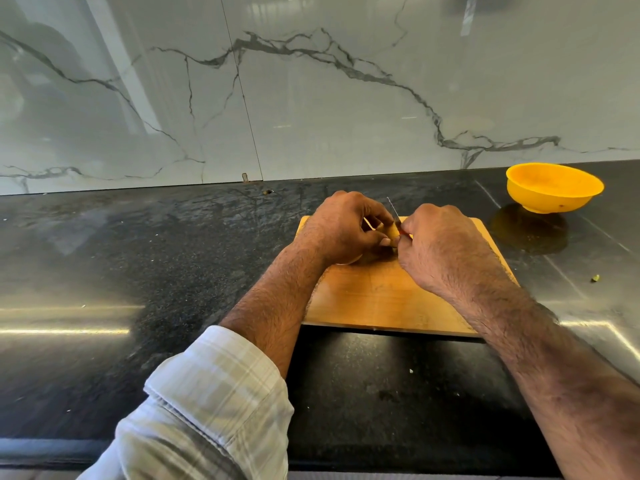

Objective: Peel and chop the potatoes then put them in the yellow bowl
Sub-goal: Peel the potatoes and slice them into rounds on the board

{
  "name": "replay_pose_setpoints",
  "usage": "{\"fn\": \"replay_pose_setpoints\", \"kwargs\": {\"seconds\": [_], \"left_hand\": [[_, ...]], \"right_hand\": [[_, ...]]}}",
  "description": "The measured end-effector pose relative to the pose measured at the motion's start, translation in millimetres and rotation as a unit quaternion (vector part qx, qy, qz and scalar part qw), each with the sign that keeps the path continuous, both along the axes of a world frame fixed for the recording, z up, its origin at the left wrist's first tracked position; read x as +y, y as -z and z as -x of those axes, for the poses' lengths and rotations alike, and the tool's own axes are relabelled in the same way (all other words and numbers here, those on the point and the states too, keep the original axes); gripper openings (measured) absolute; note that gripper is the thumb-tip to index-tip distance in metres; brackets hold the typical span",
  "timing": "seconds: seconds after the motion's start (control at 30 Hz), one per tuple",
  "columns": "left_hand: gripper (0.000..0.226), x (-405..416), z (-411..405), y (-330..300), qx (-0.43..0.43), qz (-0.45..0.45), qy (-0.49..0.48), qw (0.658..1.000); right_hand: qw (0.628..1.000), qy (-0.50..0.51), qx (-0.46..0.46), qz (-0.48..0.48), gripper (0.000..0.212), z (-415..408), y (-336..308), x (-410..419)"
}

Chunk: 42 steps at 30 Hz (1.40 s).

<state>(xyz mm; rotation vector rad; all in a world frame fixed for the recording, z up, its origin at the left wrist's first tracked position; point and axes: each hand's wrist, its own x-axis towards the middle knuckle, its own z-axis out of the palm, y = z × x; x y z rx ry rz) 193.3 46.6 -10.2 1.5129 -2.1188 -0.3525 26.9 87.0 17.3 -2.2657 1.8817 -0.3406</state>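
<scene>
A potato (392, 232) is pinched by the curled left hand (341, 227) above the far edge of the wooden board (381, 296); a knife (394, 212) is gripped by the right hand (441, 247). The yellow bowl (554, 187) is set near the counter's (138, 254) far right edge.

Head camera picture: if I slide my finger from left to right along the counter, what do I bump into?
Checked sleeve → left hand → potato → knife → right hand → yellow bowl. The hands work over a wooden board.
</scene>
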Motion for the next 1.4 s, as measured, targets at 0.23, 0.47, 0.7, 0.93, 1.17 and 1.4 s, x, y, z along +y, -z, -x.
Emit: {"fn": "replay_pose_setpoints", "kwargs": {"seconds": [0.23, 0.47, 0.7, 0.93, 1.17, 1.4], "left_hand": [[0.031, -1, 2, 4, 0.027, -0.019, -0.009, 0.999], [0.029, -4, 1, 4, 0.048, -0.03, -0.018, 0.998], [0.026, -2, 2, 4, 0.063, -0.034, -0.027, 0.997], [0.028, -5, 1, 4, 0.071, -0.037, -0.025, 0.997], [0.03, -4, 0, 1, 0.059, -0.045, -0.028, 0.997], [0.028, -3, -3, 3, 0.081, -0.05, -0.024, 0.995]], "right_hand": [[1.0, -0.001, 0.006, -0.005, 0.03, -1, 2, -2], [1.0, -0.005, 0.014, -0.016, 0.029, -6, -4, -6], [0.999, -0.017, 0.027, -0.019, 0.031, -4, -2, -6], [1.0, -0.015, -0.003, -0.015, 0.028, -4, 7, -6], [0.998, -0.023, 0.046, -0.035, 0.038, -4, 18, 8], [0.998, -0.004, -0.031, 0.056, 0.02, 15, 32, -3]]}}
